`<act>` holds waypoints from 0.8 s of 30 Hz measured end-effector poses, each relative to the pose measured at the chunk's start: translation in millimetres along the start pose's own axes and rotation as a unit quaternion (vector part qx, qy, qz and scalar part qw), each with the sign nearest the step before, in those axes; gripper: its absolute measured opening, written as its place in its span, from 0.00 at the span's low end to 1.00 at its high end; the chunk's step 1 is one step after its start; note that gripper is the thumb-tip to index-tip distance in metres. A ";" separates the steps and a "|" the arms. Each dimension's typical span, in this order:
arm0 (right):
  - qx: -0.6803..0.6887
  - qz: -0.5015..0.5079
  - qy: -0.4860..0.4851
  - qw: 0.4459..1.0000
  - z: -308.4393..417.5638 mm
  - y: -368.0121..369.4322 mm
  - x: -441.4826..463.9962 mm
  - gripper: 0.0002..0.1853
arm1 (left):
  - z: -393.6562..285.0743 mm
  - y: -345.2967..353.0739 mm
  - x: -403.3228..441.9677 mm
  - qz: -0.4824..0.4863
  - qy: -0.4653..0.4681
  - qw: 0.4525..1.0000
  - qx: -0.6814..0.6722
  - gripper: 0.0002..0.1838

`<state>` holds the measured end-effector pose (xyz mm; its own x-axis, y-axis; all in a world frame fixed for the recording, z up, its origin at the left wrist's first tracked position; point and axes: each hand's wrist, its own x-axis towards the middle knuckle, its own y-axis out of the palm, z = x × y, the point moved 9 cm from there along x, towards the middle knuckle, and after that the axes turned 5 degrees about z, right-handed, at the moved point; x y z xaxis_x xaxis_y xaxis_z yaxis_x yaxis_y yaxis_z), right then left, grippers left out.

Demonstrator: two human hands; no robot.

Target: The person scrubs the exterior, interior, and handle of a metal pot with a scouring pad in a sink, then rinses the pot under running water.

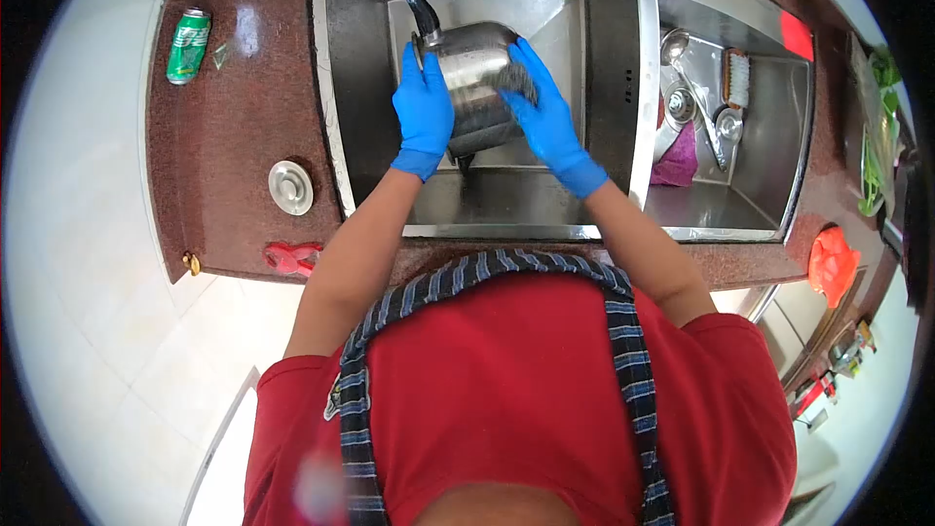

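- Silver steel pot (469,68) with black handle (418,6): tilted in grey steel sink (506,203).
- Left blue-gloved hand (425,115): fingers grasp pot's edge beside handle.
- Right blue-gloved hand (547,119): fingers hold grey wire scrubber (518,83) against pot's side.
- Pot sits between hands.

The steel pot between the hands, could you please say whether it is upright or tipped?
Tipped: seen from above, the steel pot turns its curved side upward.

White characters (191,37) mark the green soda can (185,60) left of the large sink basin (526,203), but none can be read clearly.
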<state>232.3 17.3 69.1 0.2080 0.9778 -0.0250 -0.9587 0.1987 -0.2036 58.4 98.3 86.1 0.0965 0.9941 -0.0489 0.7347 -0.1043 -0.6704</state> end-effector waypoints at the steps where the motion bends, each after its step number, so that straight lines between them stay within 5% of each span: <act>1: -0.102 -0.009 -0.068 0.992 13.9 -0.8 -7.2 0.28 | 0.6 0.5 -1.0 0.002 -0.004 1.000 0.001 0.22; 3: -0.079 -0.004 -0.070 0.994 9.0 0.0 5.9 0.27 | 2.0 3.8 -1.1 0.005 -0.026 0.999 -0.043 0.23; 5: 0.196 0.034 0.130 0.971 -32.6 5.8 36.4 0.26 | -0.3 9.7 -1.8 -0.023 -0.024 0.998 -0.049 0.24; 6: 0.101 0.083 0.165 0.978 -49.3 6.0 59.0 0.28 | -2.8 8.2 -3.1 -0.049 -0.020 0.997 -0.057 0.24; 9: 0.056 0.170 0.177 0.968 -65.5 20.3 106.6 0.31 | -3.3 8.6 -3.9 0.010 -0.104 0.993 -0.053 0.23; 10: 0.057 0.169 0.165 0.970 -61.6 23.2 115.9 0.31 | -18.1 -0.7 -0.7 -0.046 -0.015 0.997 -0.057 0.22; 13: 0.002 0.175 0.145 0.974 -64.8 27.2 122.1 0.32 | -7.4 4.8 -6.3 -0.021 -0.081 0.993 -0.079 0.21; 17: 0.107 0.097 0.118 0.982 -25.5 3.8 89.7 0.28 | -7.2 1.9 -3.5 -0.067 0.023 0.994 -0.085 0.23; 19: 0.376 0.093 0.162 0.908 -39.7 -2.0 70.6 0.26 | -9.2 -0.2 -4.7 -0.066 0.020 0.994 -0.081 0.23; 21: 0.368 0.093 0.192 0.905 -28.0 -17.8 44.6 0.23 | -7.7 -0.3 -4.8 -0.063 0.018 0.995 -0.077 0.23; 24: 0.541 0.036 0.202 0.816 -22.8 -33.4 13.8 0.24 | -1.1 3.6 -4.7 -0.080 0.022 0.992 -0.093 0.23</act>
<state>271.6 22.7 53.2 -0.0196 0.9310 -0.3645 -0.5363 0.2979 0.7897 61.3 93.2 84.7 -0.0049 0.9966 0.0820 0.8540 0.0469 -0.5182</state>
